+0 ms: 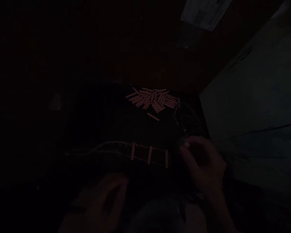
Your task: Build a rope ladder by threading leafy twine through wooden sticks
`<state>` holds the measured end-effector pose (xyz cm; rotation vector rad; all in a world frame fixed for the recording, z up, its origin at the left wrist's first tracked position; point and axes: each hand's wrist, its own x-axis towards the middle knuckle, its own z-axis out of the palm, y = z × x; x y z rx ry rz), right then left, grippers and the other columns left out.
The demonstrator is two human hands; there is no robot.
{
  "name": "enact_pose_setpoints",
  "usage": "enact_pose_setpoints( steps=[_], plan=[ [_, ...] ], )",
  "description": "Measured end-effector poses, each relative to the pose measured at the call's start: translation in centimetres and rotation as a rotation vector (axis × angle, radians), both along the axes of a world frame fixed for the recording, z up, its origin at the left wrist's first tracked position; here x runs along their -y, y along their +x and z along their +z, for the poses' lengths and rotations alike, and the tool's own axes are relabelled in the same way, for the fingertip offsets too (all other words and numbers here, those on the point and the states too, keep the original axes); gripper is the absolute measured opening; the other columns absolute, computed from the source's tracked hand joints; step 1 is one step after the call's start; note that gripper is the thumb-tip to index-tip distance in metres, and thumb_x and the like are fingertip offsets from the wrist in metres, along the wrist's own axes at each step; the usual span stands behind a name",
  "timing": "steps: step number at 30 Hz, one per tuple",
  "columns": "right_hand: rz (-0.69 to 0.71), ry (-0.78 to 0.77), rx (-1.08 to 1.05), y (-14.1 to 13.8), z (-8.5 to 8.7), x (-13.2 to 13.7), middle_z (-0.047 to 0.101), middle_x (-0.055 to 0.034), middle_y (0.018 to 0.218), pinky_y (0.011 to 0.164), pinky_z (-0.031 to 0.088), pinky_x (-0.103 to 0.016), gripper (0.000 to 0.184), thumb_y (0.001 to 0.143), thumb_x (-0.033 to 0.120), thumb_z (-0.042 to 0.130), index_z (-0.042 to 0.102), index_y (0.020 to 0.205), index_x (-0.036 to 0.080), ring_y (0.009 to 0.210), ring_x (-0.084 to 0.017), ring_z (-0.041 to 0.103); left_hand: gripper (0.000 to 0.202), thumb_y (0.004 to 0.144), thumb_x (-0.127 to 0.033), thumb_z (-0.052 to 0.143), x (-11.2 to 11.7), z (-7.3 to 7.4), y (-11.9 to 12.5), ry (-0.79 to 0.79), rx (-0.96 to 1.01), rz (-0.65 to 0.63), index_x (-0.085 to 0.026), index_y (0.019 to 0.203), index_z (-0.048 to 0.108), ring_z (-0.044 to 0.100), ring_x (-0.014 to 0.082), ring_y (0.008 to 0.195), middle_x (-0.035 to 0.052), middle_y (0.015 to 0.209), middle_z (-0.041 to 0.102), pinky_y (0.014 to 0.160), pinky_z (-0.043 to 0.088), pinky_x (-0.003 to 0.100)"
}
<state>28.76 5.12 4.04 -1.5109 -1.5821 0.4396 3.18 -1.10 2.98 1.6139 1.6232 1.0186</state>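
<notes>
The view is very dark. On a dark surface lies a small rope ladder (149, 155) with three flat wooden rungs at its right end; its two cords trail away to the left. My left hand (104, 200) is in front of the ladder, apart from it, thumb and forefinger closed in a pinch; what is between them, if anything, cannot be made out. To the right of the rungs, my right hand (206, 165) also pinches with thumb and forefinger. A small pale spot shows at its fingertips, too dim to name. Just beyond that hand lies a loose loop of cord (190, 108).
A pile of short wooden sticks (154, 98) with holes near their ends lies at the back. One single stick (153, 116) rests in front of it. A pale panel or sheet (262, 97) is on the right, and a printed paper (205, 14) at the top.
</notes>
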Motion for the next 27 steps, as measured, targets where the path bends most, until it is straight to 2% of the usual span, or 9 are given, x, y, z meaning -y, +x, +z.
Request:
enact_pose_setpoints(
  steps=[2, 4, 6, 10, 13, 17, 19, 22, 27],
  plan=[
    [0.155, 0.014, -0.155, -1.4, 0.4, 0.4, 0.065, 0.0022, 0.088, 0.073, 0.051, -0.028, 0.018, 0.090, 0.015, 0.067, 0.062, 0.103, 0.026, 0.082, -0.014, 0.064, 0.022, 0.096, -0.030, 0.063, -0.9, -0.3, 1.0, -0.020, 0.004, -0.015, -0.026, 0.118, 0.065, 0.069, 0.0187, 0.097, 0.0048, 0.110, 0.071, 0.080, 0.060, 0.030],
    [0.316, 0.020, -0.261, -2.7, 0.3, 0.6, 0.065, 0.0015, 0.088, 0.074, 0.052, -0.030, 0.022, 0.087, 0.009, 0.066, 0.061, 0.101, 0.025, 0.083, -0.015, 0.065, 0.044, 0.095, -0.027, 0.064, -2.1, -0.4, 2.0, -0.043, 0.067, -0.035, -0.032, 0.137, 0.053, 0.069, 0.0168, 0.100, 0.0037, 0.118, 0.070, 0.084, 0.059, 0.027],
    [0.391, 0.055, -0.238, -3.8, -0.1, 0.6, 0.068, 0.0012, 0.090, 0.079, 0.053, -0.033, 0.027, 0.083, 0.004, 0.068, 0.062, 0.100, 0.024, 0.087, -0.016, 0.066, 0.057, 0.095, -0.032, 0.064, -3.4, -0.3, 2.8, -0.093, 0.190, -0.105, -0.033, 0.147, 0.042, 0.069, 0.0155, 0.098, 0.0026, 0.112, 0.070, 0.084, 0.058, 0.026],
    [0.474, 0.121, -0.071, -5.3, -1.5, 0.7, 0.073, -0.0009, 0.102, 0.089, 0.052, -0.037, 0.029, 0.085, 0.004, 0.067, 0.064, 0.106, 0.025, 0.099, -0.018, 0.067, 0.033, 0.101, -0.041, 0.054, -5.3, 0.1, 3.2, -0.220, 0.405, -0.163, -0.029, 0.132, 0.058, 0.068, 0.0151, 0.097, 0.0021, 0.103, 0.070, 0.085, 0.055, 0.024],
    [0.440, 0.106, -0.116, -6.1, -2.5, 0.8, 0.072, -0.0016, 0.105, 0.090, 0.053, -0.037, 0.031, 0.088, 0.005, 0.065, 0.063, 0.111, 0.026, 0.102, -0.018, 0.067, 0.027, 0.097, -0.040, 0.062, -6.2, 0.1, 2.9, -0.246, 0.456, -0.125, -0.026, 0.119, 0.067, 0.067, 0.0133, 0.085, 0.0010, 0.091, 0.070, 0.075, 0.054, 0.021],
    [0.295, 0.124, -0.133, -6.6, -2.6, 1.0, 0.065, -0.0055, 0.111, 0.090, 0.054, -0.035, 0.034, 0.087, 0.007, 0.066, 0.061, 0.116, 0.025, 0.105, -0.018, 0.065, 0.037, 0.093, -0.034, 0.069, -6.7, 0.2, 2.6, -0.197, 0.524, -0.060, -0.028, 0.129, 0.064, 0.064, 0.0093, 0.071, -0.0013, 0.089, 0.069, 0.068, 0.055, 0.018],
    [0.318, 0.108, -0.153, -6.8, -2.2, 1.0, 0.066, -0.0041, 0.108, 0.087, 0.054, -0.035, 0.033, 0.086, 0.010, 0.068, 0.062, 0.114, 0.025, 0.100, -0.017, 0.067, 0.044, 0.089, -0.033, 0.073, -6.6, 0.3, 2.6, -0.188, 0.524, -0.032, -0.029, 0.132, 0.063, 0.068, 0.0103, 0.075, -0.0002, 0.097, 0.072, 0.069, 0.057, 0.018],
    [0.334, 0.060, -0.188, -7.3, -1.6, 0.7, 0.070, -0.0018, 0.102, 0.082, 0.054, -0.033, 0.036, 0.081, 0.021, 0.079, 0.063, 0.114, 0.024, 0.092, -0.018, 0.069, 0.033, 0.092, -0.034, 0.070, -6.0, 0.5, 2.3, -0.182, 0.477, -0.047, -0.029, 0.125, 0.069, 0.073, 0.0138, 0.092, 0.0010, 0.106, 0.075, 0.081, 0.059, 0.020],
    [0.214, 0.003, -0.248, -7.7, -1.0, -0.4, 0.075, -0.0002, 0.093, 0.080, 0.053, -0.031, 0.013, 0.089, 0.018, 0.072, 0.071, 0.101, 0.024, 0.087, -0.016, 0.070, 0.035, 0.102, -0.032, 0.055, -5.0, 0.2, 1.8, -0.097, 0.329, -0.127, -0.034, 0.136, 0.062, 0.068, 0.0184, 0.115, 0.0033, 0.127, 0.070, 0.100, 0.056, 0.029]
  ],
)
